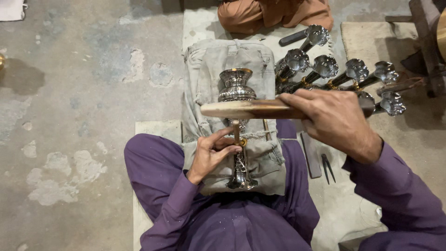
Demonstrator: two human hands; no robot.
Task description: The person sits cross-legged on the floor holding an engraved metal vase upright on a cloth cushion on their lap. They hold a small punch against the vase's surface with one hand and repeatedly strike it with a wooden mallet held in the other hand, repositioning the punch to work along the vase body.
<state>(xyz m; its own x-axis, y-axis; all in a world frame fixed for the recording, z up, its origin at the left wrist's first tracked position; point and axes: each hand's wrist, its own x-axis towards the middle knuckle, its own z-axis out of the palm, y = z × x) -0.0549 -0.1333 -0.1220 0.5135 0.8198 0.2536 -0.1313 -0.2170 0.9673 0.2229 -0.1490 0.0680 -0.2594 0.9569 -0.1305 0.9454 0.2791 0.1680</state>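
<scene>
Item: engraved metal vase-shaped stem (237,122), lying on grey folded cloth (209,74) across my lap. My left hand (210,154) pinches a short punch (236,130) upright against its neck. My right hand (335,122) grips a wooden mallet-stick (251,109), raised level. Risk: an off-centre blow could skid the punch, scarring the pattern or striking my fingers.

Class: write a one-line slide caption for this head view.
Left hand steadies an engraved metal stem on cloth; right hand holds a wooden bar.

Worn, patchy grey concrete floor (83,93)
</scene>
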